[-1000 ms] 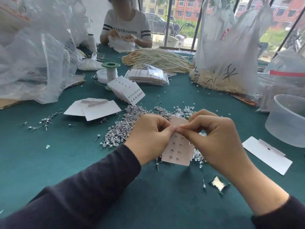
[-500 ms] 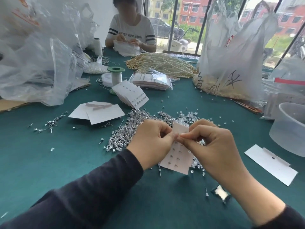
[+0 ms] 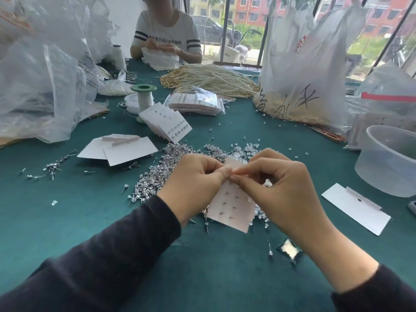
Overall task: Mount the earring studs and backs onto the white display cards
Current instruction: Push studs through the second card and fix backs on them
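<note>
A white display card [image 3: 231, 206] with several stud posts poking through it is held above the green table [image 3: 90, 221]. My left hand [image 3: 193, 185] pinches the card's upper left part. My right hand [image 3: 279, 190] pinches at the same spot from the right, thumb and forefinger meeting the left fingertips; a clear earring back [image 3: 267, 183] shows under its curled fingers. A heap of silver studs [image 3: 157, 174] lies behind my left hand. Clear backs [image 3: 247, 149] are scattered behind the card.
Blank cards [image 3: 126, 149] lie at left, one card [image 3: 355, 208] at right. A fanned stack of filled cards [image 3: 166, 122] leans by a green-topped spool [image 3: 144, 95]. A clear tub [image 3: 389, 158] stands right. Pearl strands [image 3: 209, 79], plastic bags [image 3: 38, 86] and a seated person [image 3: 166, 34] are behind.
Both hands stay pinched together at the card's top. The camera has tilted slightly, shifting the scene down in view.
</note>
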Available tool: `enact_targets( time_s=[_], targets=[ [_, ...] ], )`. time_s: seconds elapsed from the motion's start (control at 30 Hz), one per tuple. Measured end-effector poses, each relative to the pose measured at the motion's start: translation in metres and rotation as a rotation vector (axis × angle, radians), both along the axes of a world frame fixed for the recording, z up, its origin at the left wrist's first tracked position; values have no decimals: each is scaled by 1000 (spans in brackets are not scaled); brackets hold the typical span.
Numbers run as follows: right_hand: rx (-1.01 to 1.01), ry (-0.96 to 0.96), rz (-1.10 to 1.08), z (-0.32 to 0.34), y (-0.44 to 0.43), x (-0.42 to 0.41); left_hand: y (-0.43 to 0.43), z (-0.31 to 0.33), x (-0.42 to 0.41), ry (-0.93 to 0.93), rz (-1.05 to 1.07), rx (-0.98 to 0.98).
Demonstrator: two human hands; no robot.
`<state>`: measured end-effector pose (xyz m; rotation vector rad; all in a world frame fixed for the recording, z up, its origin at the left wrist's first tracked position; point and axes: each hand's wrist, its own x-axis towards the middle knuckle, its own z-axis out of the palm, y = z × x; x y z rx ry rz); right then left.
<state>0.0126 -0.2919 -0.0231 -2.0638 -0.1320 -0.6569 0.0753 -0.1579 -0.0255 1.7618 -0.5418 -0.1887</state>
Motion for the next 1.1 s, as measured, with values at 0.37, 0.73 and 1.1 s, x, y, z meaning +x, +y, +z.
enact_targets(
  time_s=[0.37,0.73,1.1],
  targets=[
    [-23,-15,-109,-5,6,0,-3,-5,1,50,75,13],
    [-61,52,-62,-1,5,-2,-3,-2,-4,-67,62,123],
    [-222,-14,-49,-1,6,-3,-1,0,-6,-181,67,172]
  ],
)
